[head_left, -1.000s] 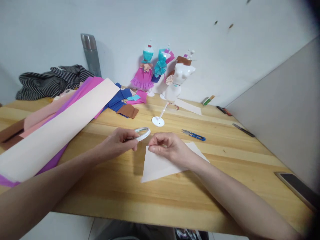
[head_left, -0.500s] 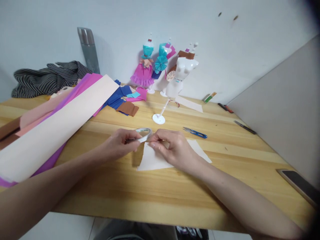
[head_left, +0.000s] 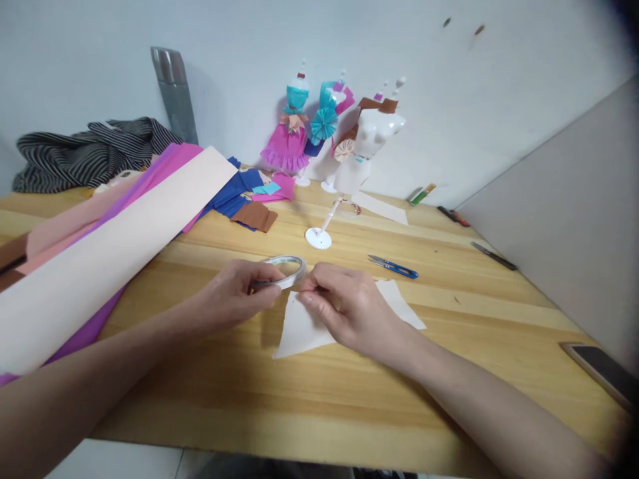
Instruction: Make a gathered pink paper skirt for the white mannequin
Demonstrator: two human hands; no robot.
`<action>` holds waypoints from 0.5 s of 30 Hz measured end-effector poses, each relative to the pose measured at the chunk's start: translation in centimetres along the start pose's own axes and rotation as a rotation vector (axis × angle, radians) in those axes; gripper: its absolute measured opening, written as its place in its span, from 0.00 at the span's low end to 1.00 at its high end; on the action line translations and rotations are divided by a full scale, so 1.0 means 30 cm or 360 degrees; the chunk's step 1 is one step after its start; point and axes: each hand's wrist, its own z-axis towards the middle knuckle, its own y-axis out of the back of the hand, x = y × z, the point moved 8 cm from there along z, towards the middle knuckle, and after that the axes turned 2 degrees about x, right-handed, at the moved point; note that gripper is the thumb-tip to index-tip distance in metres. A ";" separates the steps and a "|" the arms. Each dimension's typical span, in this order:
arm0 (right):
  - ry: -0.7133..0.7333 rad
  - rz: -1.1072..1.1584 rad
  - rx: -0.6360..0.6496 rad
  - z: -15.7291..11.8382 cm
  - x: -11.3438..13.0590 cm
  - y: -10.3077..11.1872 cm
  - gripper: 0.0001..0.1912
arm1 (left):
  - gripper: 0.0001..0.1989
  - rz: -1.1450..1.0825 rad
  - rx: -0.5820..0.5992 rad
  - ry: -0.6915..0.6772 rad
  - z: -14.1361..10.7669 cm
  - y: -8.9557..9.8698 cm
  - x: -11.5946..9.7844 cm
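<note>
My left hand (head_left: 245, 287) grips a roll of adhesive tape (head_left: 294, 274) between thumb and fingers, tilted above the table. My right hand (head_left: 344, 303) is closed in a pinch at the roll's right edge, on the tape; the fingers mostly hide its loose end. Beneath my right hand lies a piece of white crepe paper (head_left: 304, 327) with uneven edges, partly covered by the hand. Blue-handled thread snips (head_left: 394, 267) rest to the right, behind the paper.
A white mini dress form (head_left: 372, 136) stands ahead, with paper-dressed dolls (head_left: 287, 143) behind. Left are long crepe paper strips (head_left: 130, 246), coloured scraps (head_left: 239, 193), a striped cloth (head_left: 90, 156) and a bottle (head_left: 174, 93). Right are a cutter (head_left: 494, 255) and a phone (head_left: 604, 372).
The view has shifted slightly. Both hands stay together at the tape roll, my right hand turning a little at its edge. The roll remains in my left hand.
</note>
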 end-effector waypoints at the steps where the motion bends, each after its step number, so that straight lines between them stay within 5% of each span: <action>1: 0.0023 -0.0028 -0.0017 -0.001 0.000 0.000 0.07 | 0.09 -0.0006 0.0009 0.0003 0.000 -0.001 -0.003; 15: 0.0162 -0.0144 -0.0041 -0.003 0.016 -0.015 0.07 | 0.09 0.0232 0.0000 -0.0087 -0.020 -0.019 -0.061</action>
